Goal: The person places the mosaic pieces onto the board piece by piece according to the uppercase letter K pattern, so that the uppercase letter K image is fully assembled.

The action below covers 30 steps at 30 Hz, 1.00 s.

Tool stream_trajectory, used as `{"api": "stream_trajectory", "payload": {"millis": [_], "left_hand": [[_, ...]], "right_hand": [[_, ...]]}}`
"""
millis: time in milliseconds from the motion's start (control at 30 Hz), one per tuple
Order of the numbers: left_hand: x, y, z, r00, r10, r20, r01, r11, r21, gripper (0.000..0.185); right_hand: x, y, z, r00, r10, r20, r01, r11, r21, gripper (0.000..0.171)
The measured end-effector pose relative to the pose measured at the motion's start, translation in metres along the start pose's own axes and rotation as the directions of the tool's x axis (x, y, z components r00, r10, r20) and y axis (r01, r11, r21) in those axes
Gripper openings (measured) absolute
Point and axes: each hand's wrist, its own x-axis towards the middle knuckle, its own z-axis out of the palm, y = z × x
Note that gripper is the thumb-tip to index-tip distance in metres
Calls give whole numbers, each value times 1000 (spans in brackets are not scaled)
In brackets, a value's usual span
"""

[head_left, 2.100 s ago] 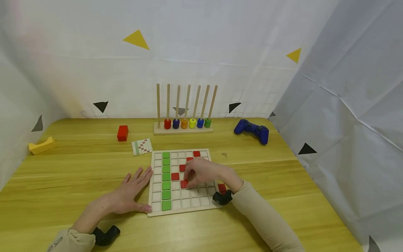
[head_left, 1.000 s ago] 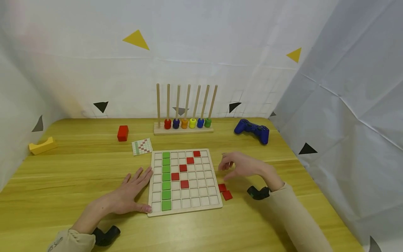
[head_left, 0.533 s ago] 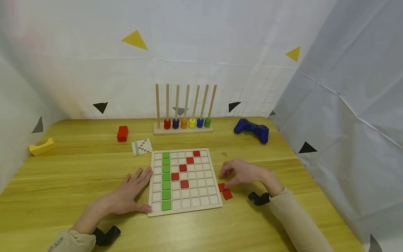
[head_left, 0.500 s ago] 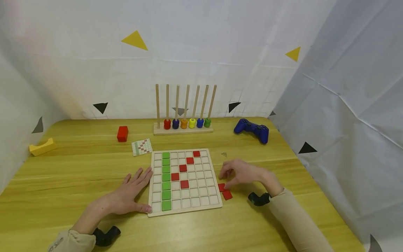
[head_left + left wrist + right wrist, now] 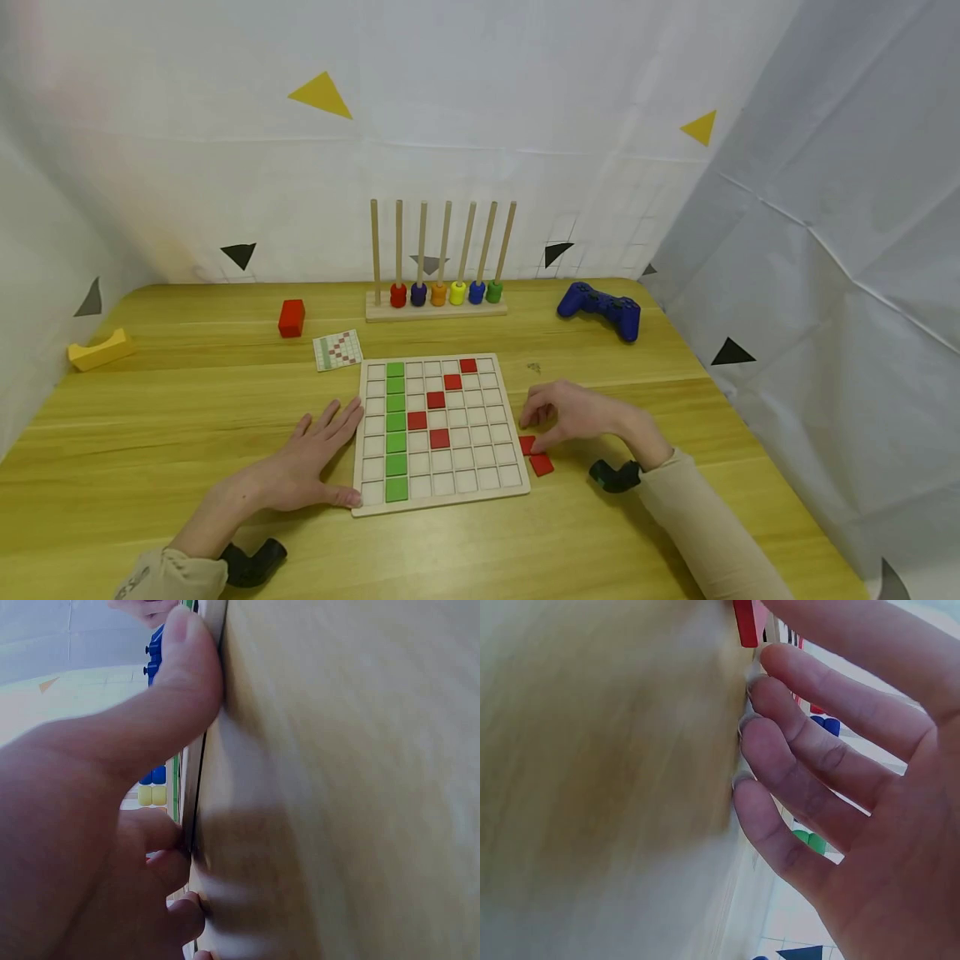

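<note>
A wooden grid board (image 5: 491, 433) lies in the middle of the table, with a column of green tiles (image 5: 395, 429) and a diagonal of red tiles (image 5: 438, 418) in it. My left hand (image 5: 315, 452) rests flat on the table, and its thumb (image 5: 161, 712) presses the board's front-left edge (image 5: 212, 619). My right hand (image 5: 573, 412) hovers low to the right of the board with relaxed fingers (image 5: 795, 742). Its fingertips touch the table beside two loose red tiles (image 5: 540, 464). One red tile (image 5: 744, 622) shows just past the fingertips. I see no grip on it.
A peg rack with coloured rings (image 5: 438, 292) stands at the back. A blue game controller (image 5: 600, 308) lies back right. A red block (image 5: 292, 317), a pattern card (image 5: 338, 348) and a yellow block (image 5: 101, 346) lie to the left. White sheets wall the table.
My right hand left a red tile on the board, drew back to the right, then lowered onto the two loose red tiles. The left hand has not moved.
</note>
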Motion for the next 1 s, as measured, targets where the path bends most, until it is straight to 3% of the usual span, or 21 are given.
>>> {"api": "stream_trajectory", "payload": {"millis": [267, 533, 1000], "left_hand": [[1, -1, 0, 1000, 4, -4, -4, 1000, 4, 116], [1, -1, 0, 1000, -1, 1, 1, 1000, 5, 117], [0, 0, -1, 1000, 4, 3, -4, 1000, -8, 115]], "right_hand": [[-1, 3, -3, 1000, 23, -7, -23, 1000, -13, 22], [-4, 6, -5, 999, 36, -11, -37, 999, -22, 26], [-3, 9, -5, 999, -7, -34, 5, 999, -38, 19]]}}
